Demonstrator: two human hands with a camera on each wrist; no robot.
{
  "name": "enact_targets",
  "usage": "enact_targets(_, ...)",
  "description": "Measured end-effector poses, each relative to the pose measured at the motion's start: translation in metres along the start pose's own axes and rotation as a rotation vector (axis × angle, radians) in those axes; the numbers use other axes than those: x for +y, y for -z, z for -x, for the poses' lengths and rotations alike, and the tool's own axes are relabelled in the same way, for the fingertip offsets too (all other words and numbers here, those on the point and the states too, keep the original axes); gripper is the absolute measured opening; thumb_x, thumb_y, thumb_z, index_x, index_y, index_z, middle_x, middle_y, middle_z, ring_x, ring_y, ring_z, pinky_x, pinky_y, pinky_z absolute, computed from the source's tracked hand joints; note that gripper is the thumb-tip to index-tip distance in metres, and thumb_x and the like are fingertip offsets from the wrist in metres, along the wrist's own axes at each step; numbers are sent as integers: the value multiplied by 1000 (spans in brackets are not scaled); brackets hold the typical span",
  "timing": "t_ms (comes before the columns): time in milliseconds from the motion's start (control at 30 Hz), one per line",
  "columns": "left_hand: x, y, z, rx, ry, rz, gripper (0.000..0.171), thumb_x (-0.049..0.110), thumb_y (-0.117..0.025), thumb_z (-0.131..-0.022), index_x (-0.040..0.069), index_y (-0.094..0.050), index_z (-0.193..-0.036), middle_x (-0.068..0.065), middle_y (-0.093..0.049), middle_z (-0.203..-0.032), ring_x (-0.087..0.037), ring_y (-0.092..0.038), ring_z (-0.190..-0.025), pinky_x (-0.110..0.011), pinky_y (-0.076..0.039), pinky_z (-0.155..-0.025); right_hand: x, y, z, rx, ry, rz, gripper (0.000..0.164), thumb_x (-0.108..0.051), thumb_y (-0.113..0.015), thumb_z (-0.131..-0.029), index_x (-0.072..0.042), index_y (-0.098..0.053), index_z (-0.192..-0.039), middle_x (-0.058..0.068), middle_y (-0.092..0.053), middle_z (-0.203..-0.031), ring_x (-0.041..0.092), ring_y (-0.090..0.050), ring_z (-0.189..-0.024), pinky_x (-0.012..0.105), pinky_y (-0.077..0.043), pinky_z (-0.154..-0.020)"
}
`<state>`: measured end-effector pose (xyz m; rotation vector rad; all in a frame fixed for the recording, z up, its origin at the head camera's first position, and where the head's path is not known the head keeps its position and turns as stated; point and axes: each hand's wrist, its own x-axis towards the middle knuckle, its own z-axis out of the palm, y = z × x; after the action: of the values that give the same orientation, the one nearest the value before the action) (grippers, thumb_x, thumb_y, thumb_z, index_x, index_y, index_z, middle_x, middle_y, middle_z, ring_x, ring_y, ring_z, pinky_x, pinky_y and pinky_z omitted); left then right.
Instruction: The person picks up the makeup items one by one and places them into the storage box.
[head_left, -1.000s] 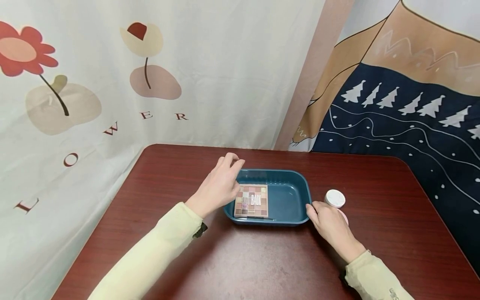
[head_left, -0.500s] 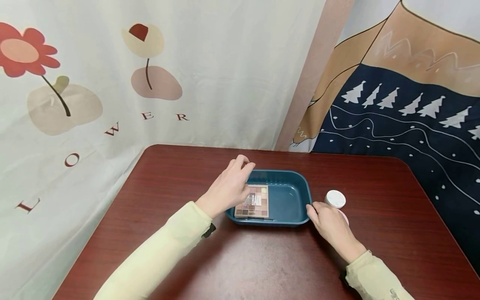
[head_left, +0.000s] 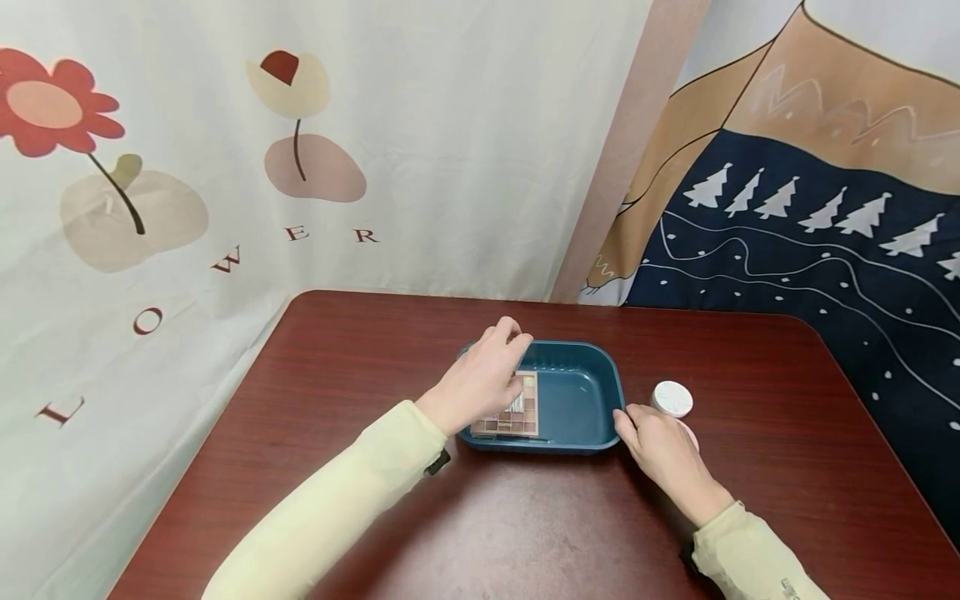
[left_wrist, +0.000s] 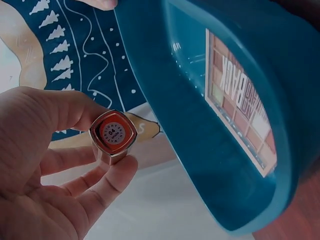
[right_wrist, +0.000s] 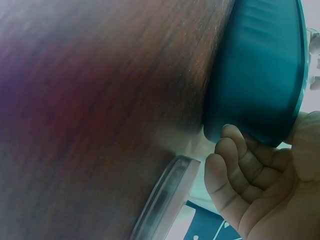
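Over the left part of a blue plastic tray (head_left: pixel 573 404), my left hand (head_left: pixel 480 383) pinches a lipstick tube (left_wrist: pixel 113 134) between thumb and fingers. The tube's square end, with an orange label marked 04, faces the left wrist camera; in the head view the hand hides it. Flat in the tray lies an eyeshadow palette (head_left: pixel 529 408), partly covered by that hand. A thin dark stick (head_left: pixel 534 439) lies along the palette's near edge. At the tray's right end my right hand (head_left: pixel 663 446) grips the rim, thumb on top, the other fingers (right_wrist: pixel 220 175) curled beside the outer wall.
A white-lidded round jar (head_left: pixel 672 398) stands right of the tray, just beyond my right hand. Next to it a pink round item (head_left: pixel 689 434) is mostly hidden by that hand. A patterned curtain (head_left: pixel 450 167) hangs behind the dark red table (head_left: pixel 360 333).
My left hand has moved to the right, from the tray's left rim to over the palette, covering more of it. The right hand and tray have stayed nearly still.
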<state>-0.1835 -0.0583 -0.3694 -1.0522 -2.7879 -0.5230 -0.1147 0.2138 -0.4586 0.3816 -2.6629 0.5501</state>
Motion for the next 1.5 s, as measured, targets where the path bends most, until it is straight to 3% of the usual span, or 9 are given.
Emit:
enact_targets(467, 9, -7, -15, -93, -32, 35, 31, 0, -69, -90, 2, -61, -120, -13, -50, -119, -22, -53, -94, -25, -46, -65, 2, 0, 1, -27, -16, 2, 40, -9, -64, -96, -16, -43, -62, 1, -42, -60, 21, -50, -56, 36, -39, -49)
enact_targets(933, 14, -15, -30, -224, 28, 70, 34, 7, -74, -92, 2, -61, -123, -9, -48, -114, -16, -53, -84, -22, -46, -64, 1, -1, 1, 5, 5, 3, 40, -10, -65, -94, -17, -43, -62, 1, -42, -60, 22, -52, -55, 36, -38, -47)
enact_targets(1100, 17, -20, -34, -275, 54, 58, 43, 10, -75, -93, 0, -60, -132, -12, -49, -120, -15, -55, -80, -21, -47, -63, 0, 0, 1, -12, -7, 0, 40, -9, -64, -95, -17, -43, -62, 1, -42, -60, 20, -50, -56, 35, -38, -48)
enact_targets(1333, 19, -28, -37, -339, 88, 18, 53, 15, -77, -93, 1, -57, -141, -15, -51, -128, -14, -58, -82, -20, -50, -68, 0, 1, 0, -27, -15, -2, 40, -9, -64, -96, -16, -43, -62, 1, -42, -60, 20, -50, -56, 35, -38, -49)
enact_targets(1500, 21, -30, -41, -372, 78, -13, 53, 17, -77, -94, 2, -57, -140, -15, -52, -131, -15, -61, -89, -22, -53, -74, 0, 0, 0, -24, -21, -2, 40, -10, -63, -96, -17, -43, -62, 2, -43, -60, 23, -53, -57, 36, -39, -47)
